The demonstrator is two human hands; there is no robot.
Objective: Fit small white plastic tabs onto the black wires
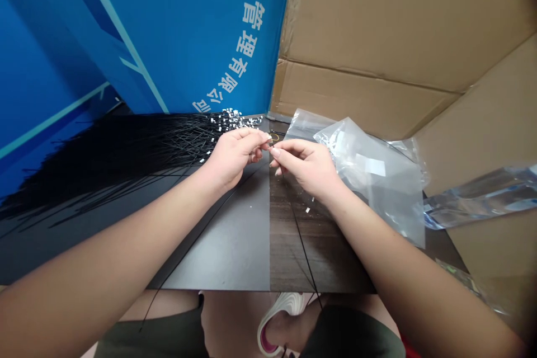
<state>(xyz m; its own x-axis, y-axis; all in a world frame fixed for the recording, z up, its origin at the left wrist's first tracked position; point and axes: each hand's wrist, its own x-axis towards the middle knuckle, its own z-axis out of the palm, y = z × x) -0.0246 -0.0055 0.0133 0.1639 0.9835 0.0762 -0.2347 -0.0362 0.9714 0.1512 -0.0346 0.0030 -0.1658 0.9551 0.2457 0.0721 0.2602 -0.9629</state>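
While left fingers (257, 140) and right fingers (289, 158) pinch black cord (301, 238) — dark table (235, 246), blue panel (184, 28), cardboard (377, 17)

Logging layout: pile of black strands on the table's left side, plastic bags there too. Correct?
No: the head view shows the plastic bags on the right side of the table. The pile of black strands is on the left.
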